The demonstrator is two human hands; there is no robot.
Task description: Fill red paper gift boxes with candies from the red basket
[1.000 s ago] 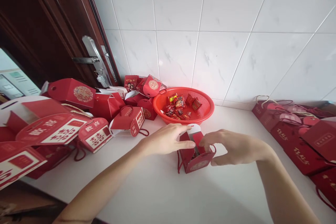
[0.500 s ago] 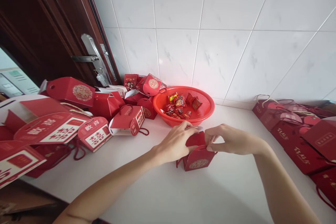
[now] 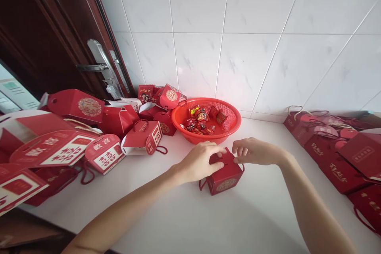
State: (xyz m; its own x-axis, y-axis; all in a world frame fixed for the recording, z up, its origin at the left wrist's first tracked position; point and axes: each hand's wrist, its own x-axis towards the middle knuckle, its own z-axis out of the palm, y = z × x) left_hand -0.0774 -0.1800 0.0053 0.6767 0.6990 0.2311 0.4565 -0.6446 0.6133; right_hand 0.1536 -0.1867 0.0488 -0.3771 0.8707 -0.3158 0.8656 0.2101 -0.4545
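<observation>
A small red cardboard gift box [image 3: 227,175] stands upright on the white table, with a round gold pattern on its near side and red cord loops at both sides. Its top panels lie folded down flat. My left hand [image 3: 202,162] grips the box at its left, thumb across the top and fingers toward the back edge. At the upper right edge of the box is my right hand [image 3: 254,151], its thumb at the edge and its loosely curled fingers apart, with nothing visible between them. Whatever is inside the box is hidden.
Behind the box, a red plastic basket [image 3: 235,129] contains several wrapped sweets [image 3: 201,117]. Several red gift boxes [image 3: 104,152] are heaped at the left beside a dark door [image 3: 53,20]. More red boxes [image 3: 333,166] stand in rows at the right. A tiled wall [image 3: 253,67] rises behind.
The raised flaps of the gift box have come down flat over its top. My right hand's pinch on the near flap has loosened, and my left thumb now lies across the top.
</observation>
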